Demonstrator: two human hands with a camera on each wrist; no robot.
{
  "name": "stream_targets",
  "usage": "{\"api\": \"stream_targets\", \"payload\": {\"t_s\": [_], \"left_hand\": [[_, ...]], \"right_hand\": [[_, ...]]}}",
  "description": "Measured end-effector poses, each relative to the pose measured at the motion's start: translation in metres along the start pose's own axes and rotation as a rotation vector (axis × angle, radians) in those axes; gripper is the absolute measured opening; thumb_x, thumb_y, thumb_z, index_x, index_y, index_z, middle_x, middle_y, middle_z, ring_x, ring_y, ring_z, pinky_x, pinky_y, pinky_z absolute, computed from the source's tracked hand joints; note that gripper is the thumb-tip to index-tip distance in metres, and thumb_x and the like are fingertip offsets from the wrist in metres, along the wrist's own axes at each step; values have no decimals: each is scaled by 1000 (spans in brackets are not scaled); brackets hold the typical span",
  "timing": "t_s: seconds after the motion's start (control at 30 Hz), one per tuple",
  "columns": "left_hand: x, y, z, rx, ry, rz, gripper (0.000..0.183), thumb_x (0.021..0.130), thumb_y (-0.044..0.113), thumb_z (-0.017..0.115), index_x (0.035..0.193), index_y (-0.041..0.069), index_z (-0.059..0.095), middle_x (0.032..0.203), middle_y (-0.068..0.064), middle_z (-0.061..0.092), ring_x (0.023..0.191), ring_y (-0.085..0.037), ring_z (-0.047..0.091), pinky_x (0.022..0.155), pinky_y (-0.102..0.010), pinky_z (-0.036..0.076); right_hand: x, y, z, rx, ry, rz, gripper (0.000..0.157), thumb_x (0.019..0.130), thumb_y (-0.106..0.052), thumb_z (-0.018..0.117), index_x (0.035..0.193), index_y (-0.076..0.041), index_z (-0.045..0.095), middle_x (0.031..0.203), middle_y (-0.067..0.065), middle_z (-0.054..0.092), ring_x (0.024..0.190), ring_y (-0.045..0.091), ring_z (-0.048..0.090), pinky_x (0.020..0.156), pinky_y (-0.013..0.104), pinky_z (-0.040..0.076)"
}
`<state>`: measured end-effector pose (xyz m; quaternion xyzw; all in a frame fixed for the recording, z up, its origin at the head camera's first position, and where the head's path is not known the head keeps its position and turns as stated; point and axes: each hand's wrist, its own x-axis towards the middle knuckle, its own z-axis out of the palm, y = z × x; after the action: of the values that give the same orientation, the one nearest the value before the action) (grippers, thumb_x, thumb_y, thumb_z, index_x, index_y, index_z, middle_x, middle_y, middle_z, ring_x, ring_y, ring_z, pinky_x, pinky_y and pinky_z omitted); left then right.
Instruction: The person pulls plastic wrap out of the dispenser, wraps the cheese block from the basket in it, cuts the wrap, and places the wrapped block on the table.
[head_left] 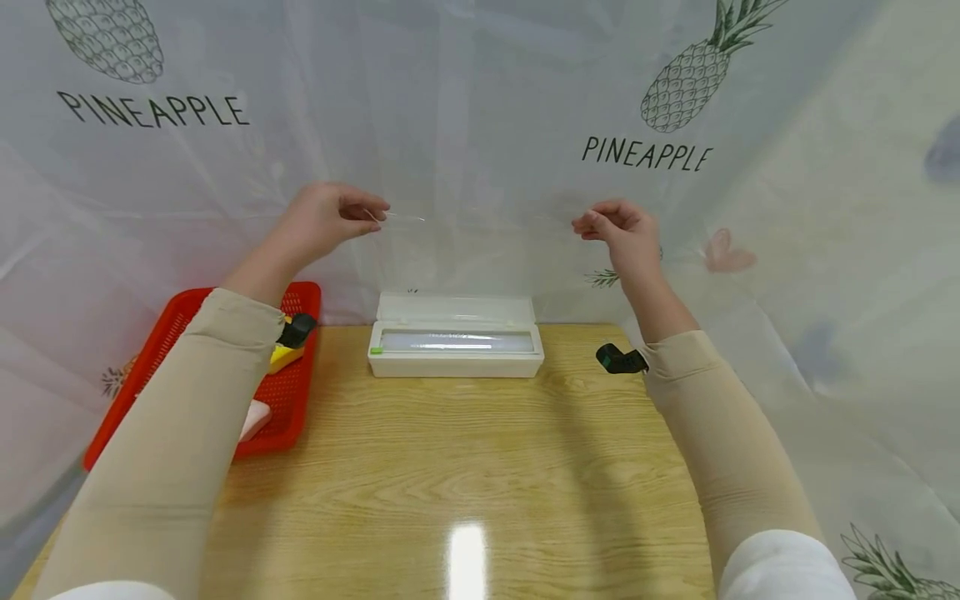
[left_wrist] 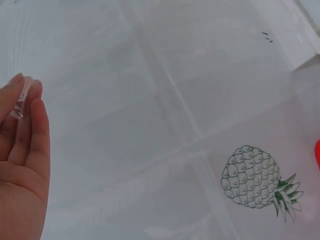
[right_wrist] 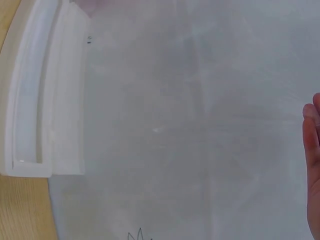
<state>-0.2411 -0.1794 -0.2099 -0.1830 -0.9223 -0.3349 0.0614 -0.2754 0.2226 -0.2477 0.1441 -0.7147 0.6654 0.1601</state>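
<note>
In head view we look forward and down from above the near side of the table (head_left: 420, 475); both wrist views sit closer, facing the far curtain (head_left: 480, 125). Head and right wrist share the white box (head_left: 456, 367).

At 8 o'clock, a red perforated plastic basket (head_left: 302, 400) holds a yellow object (head_left: 285, 359) and a pale-pink object (head_left: 256, 419). A wood-grain table (head_left: 375, 467) lies at 6, a whitish pineapple-printed sheet (head_left: 480, 92) at 12.
</note>
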Motion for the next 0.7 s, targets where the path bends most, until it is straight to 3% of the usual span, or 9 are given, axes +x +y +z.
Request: {"api": "stream_targets", "payload": {"t_s": [0.23,0.5,0.7], "left_hand": [[-26,4,6,-76,-14,27,30,90,-1,67,119,3,69,111,-16,69,100,-27,65,85,-29,53],[-66,15,16,-34,-9,7,24,89,4,71,112,8,74,109,-10,71,100,-23,66,85,-38,54],[-99,16,25,-38,27,120,19,87,0,71,105,8,76,103,-7,72,97,-22,67,83,-36,54]], "right_hand": [[-26,1,-11,16,-49,-17,20,92,-15,67,100,4,66,90,6,73,85,19,68,82,29,54],[-62,1,-23,9,-134,-22,21,92,-15,68,99,4,67,90,6,73,84,21,68,83,28,53],[-95,-1,-29,-16,-195,-45,18,94,-10,65,98,7,66,91,5,73,85,21,68,88,29,51]]}}
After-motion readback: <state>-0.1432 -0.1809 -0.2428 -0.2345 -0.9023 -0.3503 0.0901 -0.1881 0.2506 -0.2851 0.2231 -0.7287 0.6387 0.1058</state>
